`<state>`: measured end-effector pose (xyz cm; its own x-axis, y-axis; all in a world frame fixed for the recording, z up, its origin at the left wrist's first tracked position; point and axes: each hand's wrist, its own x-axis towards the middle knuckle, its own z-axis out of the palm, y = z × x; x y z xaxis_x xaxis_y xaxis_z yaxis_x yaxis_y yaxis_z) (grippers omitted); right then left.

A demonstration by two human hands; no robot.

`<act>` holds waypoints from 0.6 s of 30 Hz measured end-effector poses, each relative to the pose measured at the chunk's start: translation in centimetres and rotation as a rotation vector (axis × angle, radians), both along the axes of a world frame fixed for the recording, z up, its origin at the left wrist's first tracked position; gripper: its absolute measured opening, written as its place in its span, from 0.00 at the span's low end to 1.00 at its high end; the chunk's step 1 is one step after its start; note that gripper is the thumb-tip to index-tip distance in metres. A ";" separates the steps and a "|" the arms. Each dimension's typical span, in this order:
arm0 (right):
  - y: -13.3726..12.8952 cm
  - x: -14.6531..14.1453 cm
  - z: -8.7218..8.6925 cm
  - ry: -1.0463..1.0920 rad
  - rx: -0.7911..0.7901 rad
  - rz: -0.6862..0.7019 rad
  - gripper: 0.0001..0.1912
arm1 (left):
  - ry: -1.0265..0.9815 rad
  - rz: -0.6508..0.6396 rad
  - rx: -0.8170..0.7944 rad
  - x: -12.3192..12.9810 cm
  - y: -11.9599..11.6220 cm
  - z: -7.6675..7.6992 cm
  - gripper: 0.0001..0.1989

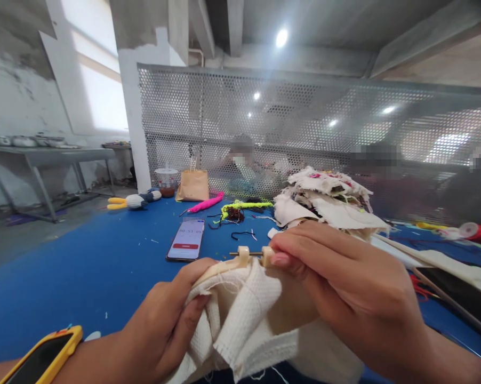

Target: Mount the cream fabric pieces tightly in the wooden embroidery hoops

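Observation:
An embroidery hoop [208,271] with cream woven cloth [244,314] in it is held up between both hands, its clamp side on top. My left hand [160,314] is closed on the hoop's left rim and the folded cloth, thumb in front. At the clamp, the fingers of my right hand [340,282] pinch the end next to the right lug; a metal screw [256,254] runs through both lugs, which stand a little apart. Frayed cloth edges and loose threads hang down below. My right fingers partly cover the clamp end.
On the blue table [116,266] lie a phone [186,240] showing a timer, a pink thread bundle [204,204] and yellow-green yarn [244,207]. Behind stand a paper bag [193,185], a cup [167,184] and a cloth pile [324,200]. A dark-screened device [460,293] lies right. A perforated metal screen [304,117] closes the back.

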<state>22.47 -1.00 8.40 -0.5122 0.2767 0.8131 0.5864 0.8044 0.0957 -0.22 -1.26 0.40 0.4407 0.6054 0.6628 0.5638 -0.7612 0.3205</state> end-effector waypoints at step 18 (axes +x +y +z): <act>1.8 -0.6 0.1 0.552 -1.175 0.336 0.24 | 0.468 0.571 0.861 5.0 1.0 5.2 0.17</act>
